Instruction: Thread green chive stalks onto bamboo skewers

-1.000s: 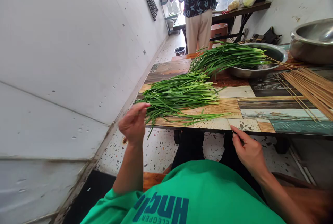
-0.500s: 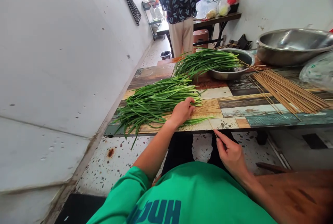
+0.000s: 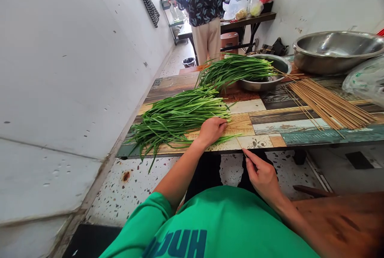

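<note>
A pile of green garlic chives (image 3: 177,116) lies on the table, pale stem ends to the right. My left hand (image 3: 211,131) is at the near edge of these stems, thumb and fingers pinched together on chives; the fingertips partly hide what they grip. A few loose chives (image 3: 229,138) lie beneath and beside this hand. At the table's front edge, my right hand (image 3: 261,174) pinches a thin bamboo skewer (image 3: 239,143), its tip slanting up and left toward my left fingers.
More chives (image 3: 240,68), with skewers at their stem ends, rest across a steel bowl (image 3: 283,66). Loose bamboo skewers (image 3: 333,104) are spread at right. Behind them are a large steel basin (image 3: 339,60) and a plastic bag (image 3: 366,80). A person (image 3: 207,14) stands beyond the table.
My left hand has lowered slightly and its fingers have closed at the stem ends. My right hand still holds the skewer, nearly in place. The whole view has shifted a little.
</note>
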A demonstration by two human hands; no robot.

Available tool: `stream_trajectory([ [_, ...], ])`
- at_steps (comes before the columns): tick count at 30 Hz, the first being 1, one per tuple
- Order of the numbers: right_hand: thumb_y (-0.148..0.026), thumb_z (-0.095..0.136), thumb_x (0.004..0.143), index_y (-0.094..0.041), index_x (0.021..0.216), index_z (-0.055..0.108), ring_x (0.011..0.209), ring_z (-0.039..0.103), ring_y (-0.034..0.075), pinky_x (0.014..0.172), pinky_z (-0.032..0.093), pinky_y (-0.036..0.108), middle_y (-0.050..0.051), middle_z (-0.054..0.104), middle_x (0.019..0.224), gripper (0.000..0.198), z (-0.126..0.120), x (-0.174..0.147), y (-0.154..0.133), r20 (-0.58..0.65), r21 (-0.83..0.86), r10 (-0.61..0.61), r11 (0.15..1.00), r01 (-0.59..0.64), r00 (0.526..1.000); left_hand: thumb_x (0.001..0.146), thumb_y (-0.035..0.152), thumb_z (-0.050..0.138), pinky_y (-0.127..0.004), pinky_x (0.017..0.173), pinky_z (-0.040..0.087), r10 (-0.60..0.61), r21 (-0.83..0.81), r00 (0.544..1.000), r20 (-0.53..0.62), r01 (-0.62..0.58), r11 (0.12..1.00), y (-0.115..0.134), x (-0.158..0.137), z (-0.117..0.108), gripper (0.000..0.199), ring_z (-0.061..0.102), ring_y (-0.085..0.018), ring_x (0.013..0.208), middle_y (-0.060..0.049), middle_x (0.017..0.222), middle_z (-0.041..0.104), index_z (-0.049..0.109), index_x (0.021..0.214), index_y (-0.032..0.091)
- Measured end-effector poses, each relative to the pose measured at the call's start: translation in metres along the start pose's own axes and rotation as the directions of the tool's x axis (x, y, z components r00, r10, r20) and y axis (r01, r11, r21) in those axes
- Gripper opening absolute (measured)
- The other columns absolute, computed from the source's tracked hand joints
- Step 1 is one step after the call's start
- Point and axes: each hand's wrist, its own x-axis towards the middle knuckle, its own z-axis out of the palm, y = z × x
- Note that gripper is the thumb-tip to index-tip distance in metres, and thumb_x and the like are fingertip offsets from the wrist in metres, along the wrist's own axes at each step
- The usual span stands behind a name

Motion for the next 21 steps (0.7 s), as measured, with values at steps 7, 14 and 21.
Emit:
stream_trajectory([
  [7,-0.023,0.045,0.091,-0.012,0.12,0.067,0.073,0.071,0.018,0.065,0.055,0.026,0.01,0.075,0.097,0.038,0.0009,-0.0016,0.0031,-0.01,0.003,-0.018,1.0,0.018,1.0,0.09,0.025,0.048,-0.026,0.083,0.047,-0.01,-0.002,1.0,0.014,0.01,1.0,-0.0004,0.0009,-0.0018,0.027,0.066,-0.019,0.092,-0.006,0.097,0.074,0.075,0.095,0.02],
  [14,-0.023,0.045,0.091,-0.011,0.118,0.068,0.067,0.069,0.017,0.063,0.055,0.026,0.009,0.075,0.091,0.037,0.0013,-0.0016,0.0023,-0.011,0.013,0.003,1.0,-0.003,1.0,0.089,0.022,0.049,-0.026,0.09,0.047,-0.036,-0.047,0.999,0.027,0.037,0.998,-0.0013,-0.0002,-0.0004,0.03,0.066,-0.018,0.099,-0.005,0.107,0.073,0.073,0.106,0.021],
  [21,-0.023,0.046,0.091,-0.01,0.119,0.068,0.062,0.067,0.017,0.063,0.056,0.027,0.008,0.075,0.083,0.038,0.0012,-0.0015,0.0007,-0.007,0.012,0.015,1.0,-0.014,1.0,0.089,0.022,0.049,-0.026,0.09,0.047,-0.034,-0.062,0.999,0.023,0.035,0.997,-0.0022,0.0001,0.0003,0.029,0.066,-0.018,0.098,-0.005,0.106,0.073,0.074,0.105,0.021],
])
